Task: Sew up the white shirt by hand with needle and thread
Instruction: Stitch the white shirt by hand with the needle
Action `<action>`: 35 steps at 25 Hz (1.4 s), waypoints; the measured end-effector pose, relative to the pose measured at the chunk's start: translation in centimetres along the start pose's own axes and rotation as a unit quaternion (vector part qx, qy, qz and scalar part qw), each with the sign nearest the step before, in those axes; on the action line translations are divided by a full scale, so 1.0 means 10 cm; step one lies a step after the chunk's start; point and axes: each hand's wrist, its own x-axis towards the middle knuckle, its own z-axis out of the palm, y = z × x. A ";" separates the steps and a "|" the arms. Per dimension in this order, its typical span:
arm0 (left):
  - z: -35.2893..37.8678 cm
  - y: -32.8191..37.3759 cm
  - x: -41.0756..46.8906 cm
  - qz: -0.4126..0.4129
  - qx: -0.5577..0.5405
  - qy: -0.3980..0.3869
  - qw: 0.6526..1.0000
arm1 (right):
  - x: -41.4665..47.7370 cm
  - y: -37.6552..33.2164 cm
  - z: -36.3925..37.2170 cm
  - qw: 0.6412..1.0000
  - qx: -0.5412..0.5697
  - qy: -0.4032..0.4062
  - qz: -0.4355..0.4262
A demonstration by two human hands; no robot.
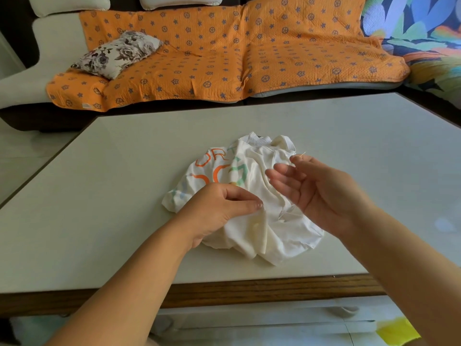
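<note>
A crumpled white shirt (252, 221) with orange and green lettering lies in the middle of the pale table (124, 196). My left hand (219, 208) pinches a fold of the fabric near the shirt's middle. Raised just above the shirt's right side, palm turned up, my right hand (316, 191) pinches a thin needle (302, 154) between thumb and forefinger, its tip pointing up and right. A fine thread (283, 213) shows faintly on the fabric below that hand.
The table has a wooden front edge (249, 288) close to me. Behind it stands a sofa with an orange patterned cover (224, 58) and a floral cushion (117, 53). A yellow item (399, 332) lies on the floor at lower right.
</note>
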 end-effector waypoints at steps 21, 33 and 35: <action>-0.10 0.03 -0.04 -0.011 0.011 -0.021 1.000 | -0.06 0.13 -0.07 0.713 -0.676 -0.089 -0.164; -0.10 0.05 -0.05 -0.009 0.009 -0.030 0.999 | 0.02 0.00 -0.14 0.687 -0.694 0.031 -0.214; -0.10 0.04 -0.05 -0.010 0.011 -0.027 1.000 | -0.05 0.02 -0.08 0.706 -0.683 -0.036 -0.182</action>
